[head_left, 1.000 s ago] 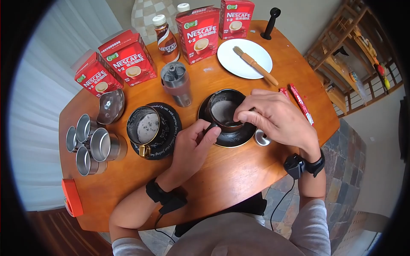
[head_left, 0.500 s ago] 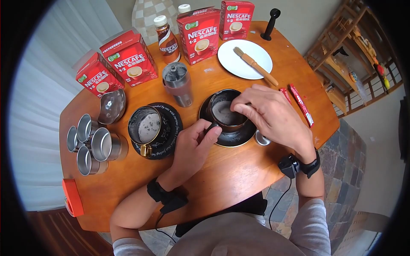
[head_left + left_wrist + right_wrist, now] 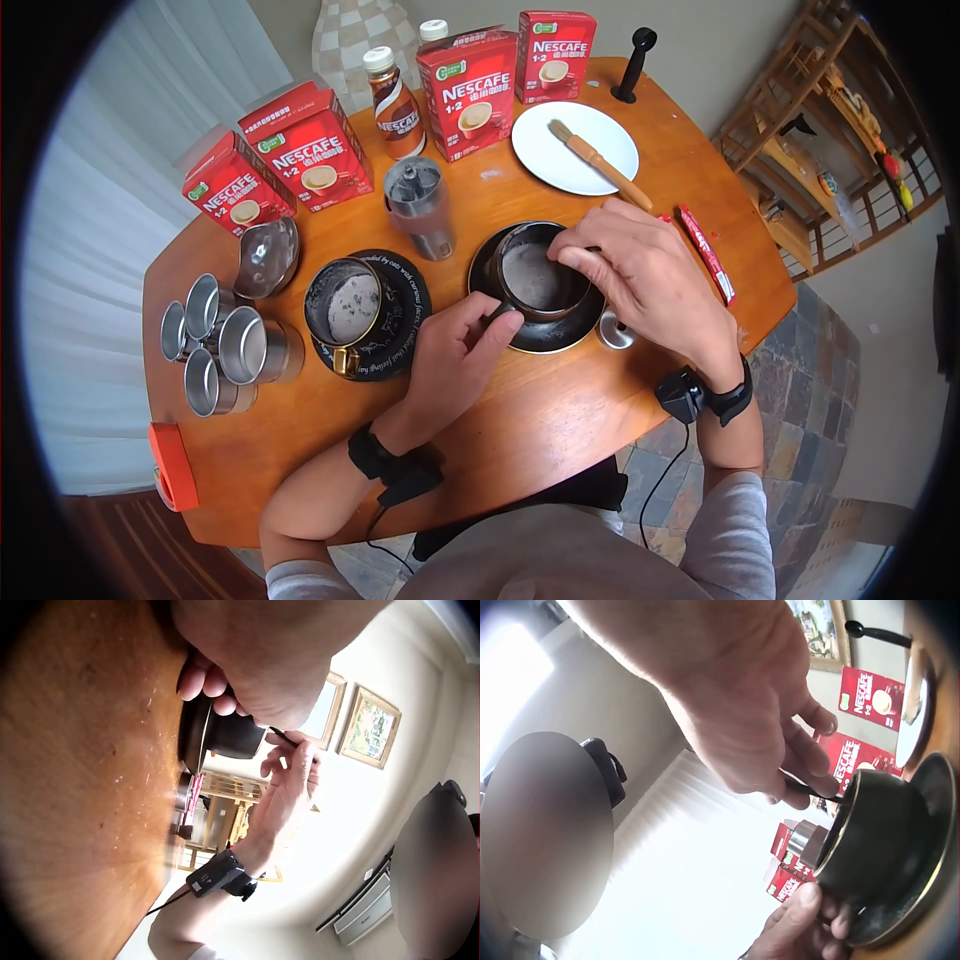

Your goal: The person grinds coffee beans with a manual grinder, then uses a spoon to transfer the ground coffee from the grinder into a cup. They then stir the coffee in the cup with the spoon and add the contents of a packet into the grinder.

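A black cup (image 3: pixel 541 270) with greyish powder or liquid inside stands on a dark gold-rimmed saucer (image 3: pixel 555 338). My left hand (image 3: pixel 458 352) pinches its handle, fingers also beside the cup in the left wrist view. Above the rim, my right hand (image 3: pixel 655 277) pinches a thin dark utensil (image 3: pixel 810 790) that reaches into the cup (image 3: pixel 877 832); the utensil's lower end is hidden. To the left, a second black cup (image 3: pixel 345 304) with a gold handle holds a pale, speckled content and rests on a black saucer with white lettering (image 3: pixel 405 290).
A silver-and-brown grinder (image 3: pixel 420 208) stands behind the cups. Red boxes (image 3: pixel 468 92) and a bottle (image 3: pixel 396 105) line the back. A brush (image 3: pixel 600 163) lies on a white plate (image 3: pixel 540 165). Metal cups (image 3: pixel 245 345) are at left, red sachets (image 3: pixel 706 254) at right.
My right hand has shifted slightly left over the cup, its pinch kept. My left hand stays at the handle. The whole head view has moved slightly, lowering the scene.
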Action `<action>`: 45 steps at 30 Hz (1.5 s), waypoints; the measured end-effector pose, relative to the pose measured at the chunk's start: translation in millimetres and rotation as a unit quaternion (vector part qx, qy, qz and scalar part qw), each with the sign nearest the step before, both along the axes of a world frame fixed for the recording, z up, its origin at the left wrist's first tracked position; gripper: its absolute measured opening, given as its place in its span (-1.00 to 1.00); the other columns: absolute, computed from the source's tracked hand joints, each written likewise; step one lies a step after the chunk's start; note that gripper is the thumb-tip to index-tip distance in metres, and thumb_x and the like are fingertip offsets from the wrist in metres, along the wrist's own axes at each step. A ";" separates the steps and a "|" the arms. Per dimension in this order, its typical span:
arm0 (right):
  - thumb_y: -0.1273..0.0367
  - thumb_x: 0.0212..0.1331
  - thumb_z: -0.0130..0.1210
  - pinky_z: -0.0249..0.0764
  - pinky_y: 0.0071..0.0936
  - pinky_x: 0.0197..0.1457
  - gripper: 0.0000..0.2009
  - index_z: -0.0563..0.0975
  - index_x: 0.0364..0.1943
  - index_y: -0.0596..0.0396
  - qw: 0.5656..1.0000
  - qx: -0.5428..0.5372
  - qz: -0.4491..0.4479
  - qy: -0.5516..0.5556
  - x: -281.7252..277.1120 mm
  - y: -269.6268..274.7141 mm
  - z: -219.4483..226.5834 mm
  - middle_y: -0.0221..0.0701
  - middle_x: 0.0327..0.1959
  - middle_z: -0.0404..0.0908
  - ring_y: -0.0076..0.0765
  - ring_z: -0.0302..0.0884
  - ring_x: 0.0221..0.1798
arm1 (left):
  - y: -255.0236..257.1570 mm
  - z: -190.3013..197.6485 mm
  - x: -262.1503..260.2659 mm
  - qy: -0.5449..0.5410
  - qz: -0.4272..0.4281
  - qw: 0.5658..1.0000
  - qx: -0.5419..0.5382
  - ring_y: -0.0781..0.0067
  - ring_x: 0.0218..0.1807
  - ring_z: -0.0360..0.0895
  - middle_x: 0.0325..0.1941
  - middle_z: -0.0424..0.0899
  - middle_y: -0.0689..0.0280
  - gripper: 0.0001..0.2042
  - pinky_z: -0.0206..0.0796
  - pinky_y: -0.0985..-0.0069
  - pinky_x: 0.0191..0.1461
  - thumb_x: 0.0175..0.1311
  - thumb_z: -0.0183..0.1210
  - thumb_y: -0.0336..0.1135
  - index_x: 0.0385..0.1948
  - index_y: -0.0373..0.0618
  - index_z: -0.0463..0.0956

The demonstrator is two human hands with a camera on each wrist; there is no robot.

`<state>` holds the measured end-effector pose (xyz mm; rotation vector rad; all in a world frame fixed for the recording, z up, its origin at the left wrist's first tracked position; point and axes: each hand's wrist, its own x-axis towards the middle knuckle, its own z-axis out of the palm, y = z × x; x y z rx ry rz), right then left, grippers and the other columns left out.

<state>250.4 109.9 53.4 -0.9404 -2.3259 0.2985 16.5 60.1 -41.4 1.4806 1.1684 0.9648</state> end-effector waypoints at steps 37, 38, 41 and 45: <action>0.23 0.63 0.03 0.29 -0.73 -0.50 -0.68 0.67 -0.13 0.19 0.821 -0.306 -0.188 0.445 -18.3 -41.7 -56.0 -0.41 -0.43 0.76 -0.76 0.45 -0.54 | -3.3 3.2 5.1 0.024 -0.001 0.991 0.133 0.78 -0.53 0.22 -0.60 0.37 0.52 -0.83 0.08 0.60 -0.46 0.45 0.32 -0.39 -0.35 -0.22 0.56; 0.22 0.63 0.02 0.28 -0.74 -0.51 -0.68 0.67 -0.12 0.18 0.816 -0.308 -0.189 0.452 -17.4 -39.9 -56.0 -0.40 -0.43 0.77 -0.76 0.46 -0.55 | -3.1 3.6 5.5 0.022 0.001 0.991 0.133 0.78 -0.53 0.22 -0.60 0.37 0.52 -0.83 0.07 0.60 -0.47 0.45 0.31 -0.39 -0.35 -0.22 0.56; 0.20 0.63 0.02 0.27 -0.77 -0.56 -0.68 0.67 -0.12 0.17 0.810 -0.301 -0.200 0.463 -14.2 -33.9 -54.1 -0.35 -0.41 0.79 -0.77 0.51 -0.54 | -2.8 3.6 5.7 0.018 0.008 0.992 0.125 0.78 -0.53 0.22 -0.60 0.36 0.52 -0.83 0.07 0.60 -0.47 0.46 0.31 -0.37 -0.34 -0.22 0.57; 0.20 0.63 0.01 0.32 -0.75 -0.56 -0.67 0.66 -0.12 0.17 0.811 -0.278 -0.209 0.470 -5.7 -28.0 -51.1 -0.31 -0.41 0.80 -0.74 0.55 -0.54 | -2.7 1.8 6.2 0.007 0.016 0.994 0.108 0.79 -0.52 0.21 -0.60 0.36 0.54 -0.82 0.07 0.60 -0.47 0.48 0.31 -0.34 -0.31 -0.23 0.59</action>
